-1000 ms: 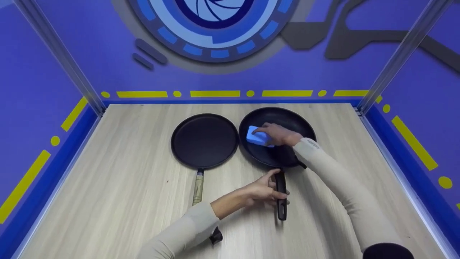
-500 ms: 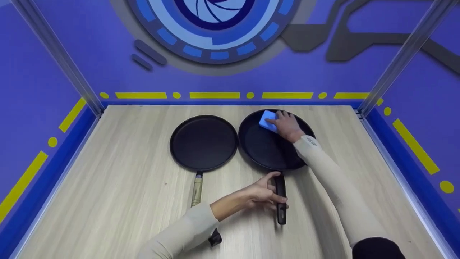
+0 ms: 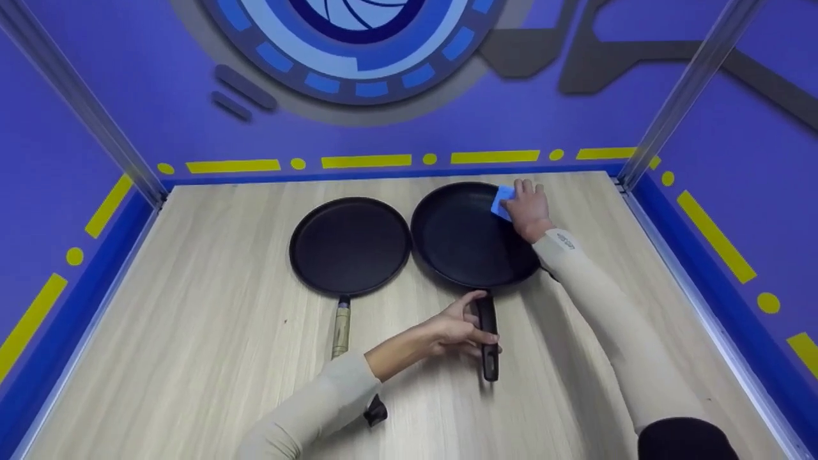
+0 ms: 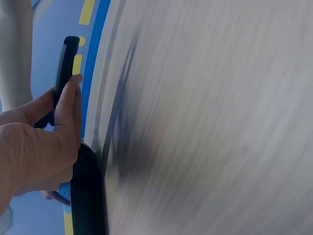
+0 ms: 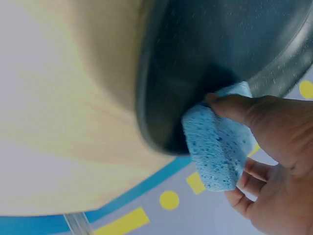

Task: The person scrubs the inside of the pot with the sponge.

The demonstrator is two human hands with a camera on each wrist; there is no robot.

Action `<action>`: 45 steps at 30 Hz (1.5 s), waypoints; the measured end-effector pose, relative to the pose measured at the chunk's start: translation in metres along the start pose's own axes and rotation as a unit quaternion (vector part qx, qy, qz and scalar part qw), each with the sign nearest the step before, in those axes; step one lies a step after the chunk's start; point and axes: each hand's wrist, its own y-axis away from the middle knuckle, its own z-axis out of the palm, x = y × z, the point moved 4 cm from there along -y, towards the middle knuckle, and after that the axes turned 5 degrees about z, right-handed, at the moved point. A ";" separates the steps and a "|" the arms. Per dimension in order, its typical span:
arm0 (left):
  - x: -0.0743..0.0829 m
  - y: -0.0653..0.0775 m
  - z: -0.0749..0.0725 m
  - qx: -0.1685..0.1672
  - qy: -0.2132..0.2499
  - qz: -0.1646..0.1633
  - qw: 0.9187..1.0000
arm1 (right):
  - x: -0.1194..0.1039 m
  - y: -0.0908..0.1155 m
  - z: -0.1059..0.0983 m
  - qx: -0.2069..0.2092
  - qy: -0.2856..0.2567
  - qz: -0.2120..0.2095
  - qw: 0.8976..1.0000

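A blue left wall with yellow dashes and dots meets a metal post; the back wall, blue-violet with a large round emblem, runs across to a second post and a matching right wall. Between them lies a pale wood-grain tabletop.

On its left stands a shallow round flat pan, black and bare inside, its bamboo-patterned handle running toward the near edge and partly hidden by the left sleeve. Just beside it, rims touching or nearly so, is a deeper black frying pan. The left hand has its fingers curled round that pan's black handle. To the right, the right hand pinches a blue sponge between thumb and fingers, at the frying pan's far right rim; the right wrist view shows its porous side overlapping the edge.
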 end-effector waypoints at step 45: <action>-0.004 0.004 -0.005 -0.007 0.018 0.009 1.000 | -0.021 0.074 -0.034 -0.446 -0.222 -0.162 0.852</action>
